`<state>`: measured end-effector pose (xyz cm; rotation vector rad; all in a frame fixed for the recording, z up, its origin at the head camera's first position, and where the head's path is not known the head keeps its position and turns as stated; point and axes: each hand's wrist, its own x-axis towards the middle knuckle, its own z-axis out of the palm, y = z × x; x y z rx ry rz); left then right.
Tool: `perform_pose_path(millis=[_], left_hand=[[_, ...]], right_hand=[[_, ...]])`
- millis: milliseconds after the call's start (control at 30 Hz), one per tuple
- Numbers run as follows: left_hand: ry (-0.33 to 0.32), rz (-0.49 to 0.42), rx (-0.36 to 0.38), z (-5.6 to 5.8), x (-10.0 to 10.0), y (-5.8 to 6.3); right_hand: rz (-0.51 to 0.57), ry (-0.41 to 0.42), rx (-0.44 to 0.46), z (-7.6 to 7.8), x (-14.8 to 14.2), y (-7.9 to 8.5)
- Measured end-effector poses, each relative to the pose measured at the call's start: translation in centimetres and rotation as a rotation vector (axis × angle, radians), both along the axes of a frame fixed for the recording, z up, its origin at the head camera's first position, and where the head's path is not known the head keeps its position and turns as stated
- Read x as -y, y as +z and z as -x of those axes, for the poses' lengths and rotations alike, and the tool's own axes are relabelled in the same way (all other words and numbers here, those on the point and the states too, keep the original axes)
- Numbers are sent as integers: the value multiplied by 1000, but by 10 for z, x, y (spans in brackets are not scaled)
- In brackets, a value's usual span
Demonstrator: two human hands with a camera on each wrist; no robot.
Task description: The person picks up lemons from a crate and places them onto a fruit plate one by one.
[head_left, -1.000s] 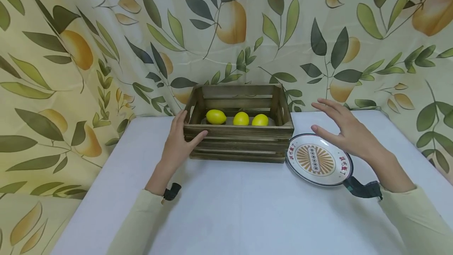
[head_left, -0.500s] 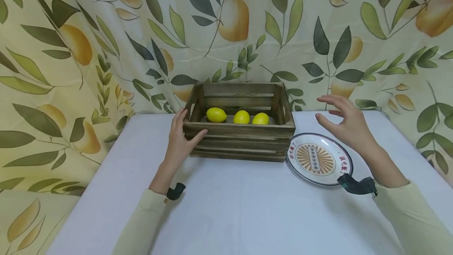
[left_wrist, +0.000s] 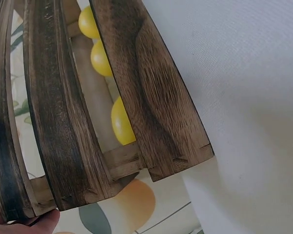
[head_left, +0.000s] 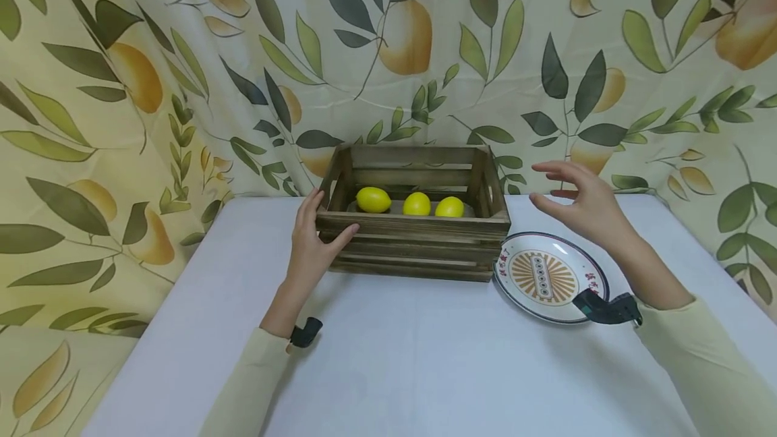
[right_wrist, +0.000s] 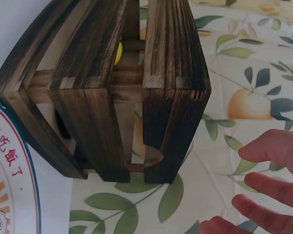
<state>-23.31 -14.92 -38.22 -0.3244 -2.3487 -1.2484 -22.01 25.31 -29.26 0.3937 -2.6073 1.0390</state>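
Note:
A dark slatted wooden crate stands on the table with three yellow lemons inside. My left hand grips its left front corner, thumb on the front slat and fingers along the left end. Part of that hand shows at the bottom left of the left wrist view, against the crate's end. My right hand is in the air to the right of the crate, above the far side of a round plate. Its fingers are loosely curved and hold nothing. In the right wrist view, a gap separates these fingers from the crate.
The plate, white with an orange ray pattern and red characters, lies close against the crate's right front corner. A white cloth covers the table. Behind it hangs a curtain printed with leaves and fruit.
My right hand has risen slightly, its fingers curving more; over the last half second it shifted a little left, toward the crate. The left hand keeps its place on the crate.

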Motion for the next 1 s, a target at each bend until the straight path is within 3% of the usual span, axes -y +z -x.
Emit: perform_pose_path(millis=[167,333,533,1000], left_hand=[[6,-2,1,0,2,0],[-3,-1,-18,2,2,-1],[-1,-3,-40,4,3,-1],[12,-4,-23,4,4,2]], right_hand=[[-12,41,-18,7,10,4],[-31,37,20,15,21,8],[-132,96,-25,21,35,14],[-222,163,-12,33,65,39]])
